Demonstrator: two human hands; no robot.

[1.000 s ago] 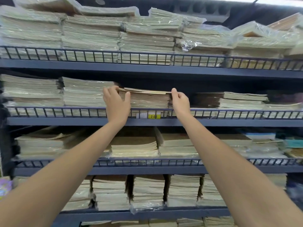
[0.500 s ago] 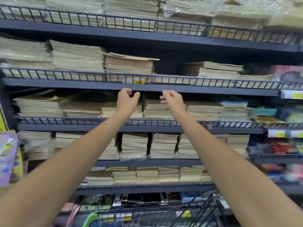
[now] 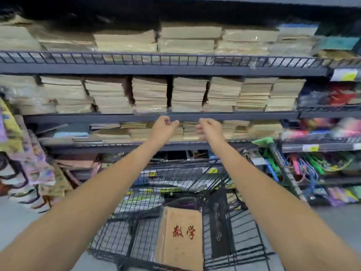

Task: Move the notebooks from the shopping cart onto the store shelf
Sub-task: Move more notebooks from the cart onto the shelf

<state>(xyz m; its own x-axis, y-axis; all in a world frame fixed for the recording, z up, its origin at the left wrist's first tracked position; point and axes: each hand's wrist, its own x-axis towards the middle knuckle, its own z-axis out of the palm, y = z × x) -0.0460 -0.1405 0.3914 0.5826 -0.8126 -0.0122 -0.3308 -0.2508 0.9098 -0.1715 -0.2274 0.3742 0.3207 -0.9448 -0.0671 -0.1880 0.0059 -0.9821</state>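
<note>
Take likely light, floppy notebook (image 3: 183,235) at 6 o'clock by both side edges; left hand (image 3: 164,127), right hand (image 3: 210,129) loosely curled, empty.

notebook: brown kraft-paper notebook with red characters (image 3: 181,237), cover up, inside cart | cart: black wire shopping cart (image 3: 121,239), just below shelf | shelf: dark grey metal store shelf (image 3: 175,71), tiers packed with beige notebook stacks (image 3: 150,94) lying flat
</note>
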